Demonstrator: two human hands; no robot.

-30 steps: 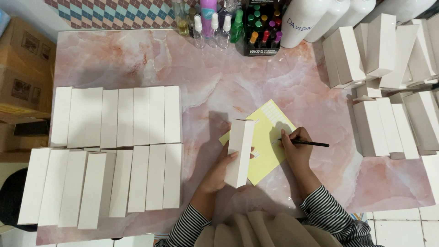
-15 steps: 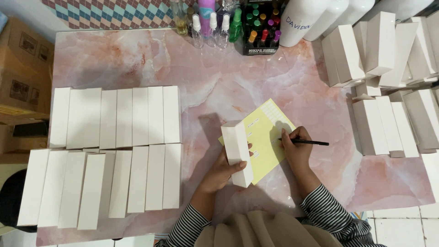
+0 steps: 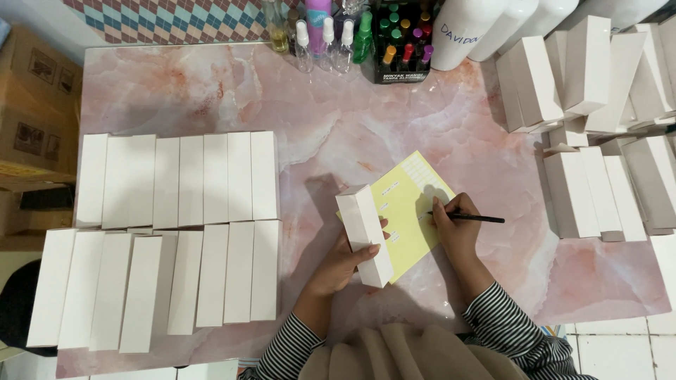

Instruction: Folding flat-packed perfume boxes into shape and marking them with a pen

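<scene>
Seen from above, my left hand (image 3: 343,266) sits at the lower centre of the frame, its grip wrapped around a tall white box (image 3: 364,234), thumb across the front face. The box is tilted, its top leaning toward the upper left, its lower end just above the pink marbled bench (image 3: 394,112). Just right of it, my right hand (image 3: 456,232) pinches a thin black pen (image 3: 475,219) between thumb and fingers, the pen pointing right while the hand rests on a yellow sheet of labels (image 3: 410,204) lying aslant at centre. The box overlaps the sheet's left edge. Across the left half of the frame lie two neat rows of flat white boxes (image 3: 179,179), side by side. At the upper right is a loose heap of more white cartons (image 3: 591,91). Along the top edge stand small spray bottles (image 3: 325,39) and a black rack of coloured vials (image 3: 401,42).
</scene>
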